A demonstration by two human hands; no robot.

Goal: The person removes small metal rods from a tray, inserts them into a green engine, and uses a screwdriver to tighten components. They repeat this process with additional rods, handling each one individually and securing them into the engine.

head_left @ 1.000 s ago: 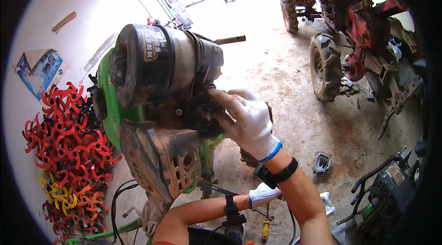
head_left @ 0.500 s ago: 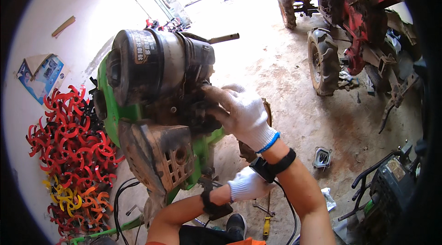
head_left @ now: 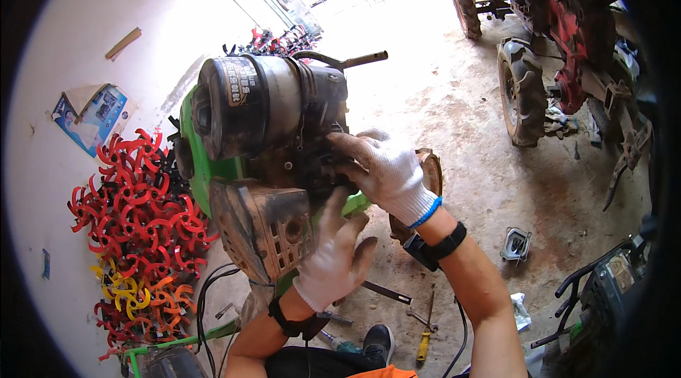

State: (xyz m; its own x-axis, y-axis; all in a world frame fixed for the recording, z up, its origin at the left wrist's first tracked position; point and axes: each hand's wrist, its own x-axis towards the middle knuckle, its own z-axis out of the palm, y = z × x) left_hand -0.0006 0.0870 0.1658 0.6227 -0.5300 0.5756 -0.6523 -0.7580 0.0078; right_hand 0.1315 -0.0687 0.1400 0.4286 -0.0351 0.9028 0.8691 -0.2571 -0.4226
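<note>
A small engine machine with green panels [head_left: 202, 183] stands before me. It has a round black and grey air filter canister [head_left: 284, 94] on top and a dirty slotted muffler cover [head_left: 264, 225] below. My right hand [head_left: 392, 176], in a white knitted glove with a blue cuff, reaches into the dark parts between them. Its fingers are bent around something small that the engine and glove hide. Just below, my left hand [head_left: 332, 259], in a soiled white glove, is open beside the muffler cover. Its fingers point up and apart, the longest near those same dark parts.
Red, orange and yellow curved blades [head_left: 142, 215] lie heaped at the left wall. A yellow-handled screwdriver [head_left: 423, 346], a wrench [head_left: 420, 319] and a small metal tray [head_left: 516, 244] lie on the floor. A red wheeled machine [head_left: 567, 58] stands right; another dark machine [head_left: 603, 293] sits lower right.
My left hand has risen from low beneath my right forearm to the engine's front, fingers now spread. My right hand stays at the same engine parts. The whole view has shifted slightly.
</note>
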